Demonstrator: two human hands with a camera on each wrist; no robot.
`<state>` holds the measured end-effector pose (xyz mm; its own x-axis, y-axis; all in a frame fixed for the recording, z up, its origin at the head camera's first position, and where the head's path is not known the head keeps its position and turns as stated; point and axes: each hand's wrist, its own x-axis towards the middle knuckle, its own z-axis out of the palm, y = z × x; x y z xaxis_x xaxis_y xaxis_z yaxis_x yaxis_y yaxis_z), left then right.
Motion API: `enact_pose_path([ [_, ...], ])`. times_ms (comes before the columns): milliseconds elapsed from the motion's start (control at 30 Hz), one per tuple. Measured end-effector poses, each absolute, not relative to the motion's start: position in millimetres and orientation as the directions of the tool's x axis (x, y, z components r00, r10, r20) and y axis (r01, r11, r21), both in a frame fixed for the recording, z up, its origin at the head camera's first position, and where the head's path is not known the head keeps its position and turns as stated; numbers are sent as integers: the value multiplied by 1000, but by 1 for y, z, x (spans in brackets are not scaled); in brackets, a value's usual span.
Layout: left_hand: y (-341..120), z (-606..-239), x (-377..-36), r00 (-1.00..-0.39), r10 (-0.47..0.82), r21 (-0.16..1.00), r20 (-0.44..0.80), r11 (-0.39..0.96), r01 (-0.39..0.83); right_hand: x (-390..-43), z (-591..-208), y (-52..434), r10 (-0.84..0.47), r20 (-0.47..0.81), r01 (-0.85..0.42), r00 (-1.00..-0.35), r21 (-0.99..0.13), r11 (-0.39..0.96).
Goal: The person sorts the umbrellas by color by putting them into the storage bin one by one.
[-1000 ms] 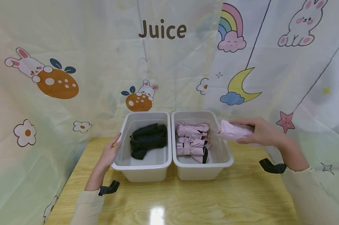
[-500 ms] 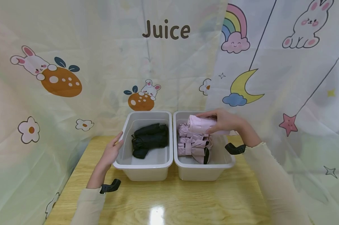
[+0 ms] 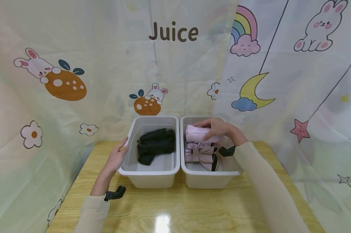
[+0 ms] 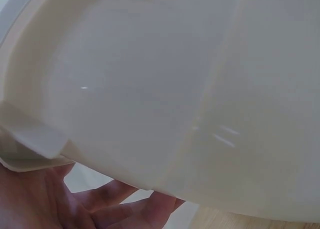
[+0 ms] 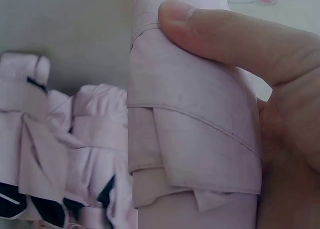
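My right hand [image 3: 216,127] grips a rolled pink folding umbrella [image 3: 197,134] inside the right bin, thumb lying across its wrapped fabric [image 5: 197,119]. Beneath and in front of it lie other pink folded umbrellas [image 3: 199,154] with straps and black ends. My left hand [image 3: 116,157] is at the left rim of the left bin [image 3: 152,173], its fingers extended and touching the edge. In the left wrist view, those fingers [image 4: 120,209] show along the edge of the pale plastic wall. Black folded umbrellas [image 3: 156,145] lie inside that bin.
The right bin [image 3: 210,173] stands close beside the left one on a wooden table [image 3: 140,207]. A printed fabric curtain [image 3: 105,64] rises right behind both bins and along the sides.
My right hand has carried the pink umbrella leftward from outside the right bin, over its rim and down among the others. My left hand stays at the left bin's rim.
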<state>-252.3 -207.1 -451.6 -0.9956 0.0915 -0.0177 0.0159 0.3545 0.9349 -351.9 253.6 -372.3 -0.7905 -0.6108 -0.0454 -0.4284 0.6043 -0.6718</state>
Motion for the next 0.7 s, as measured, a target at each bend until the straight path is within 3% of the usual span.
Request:
enact_pose_path([
  [233, -209, -453, -252, -996, 91, 934, -17, 357, 17, -364, -396, 251, -628, -95, -378, -773, -726, 575],
  [533, -207, -452, -256, -995, 94, 939, -41, 343, -6, -374, -426, 250, -575, -169, -369, -801, -618, 695],
  [700, -208, -452, -255, -995, 90, 944, -50, 330, -17, -376, -435, 247, -575, -201, -327, -793, -657, 680],
])
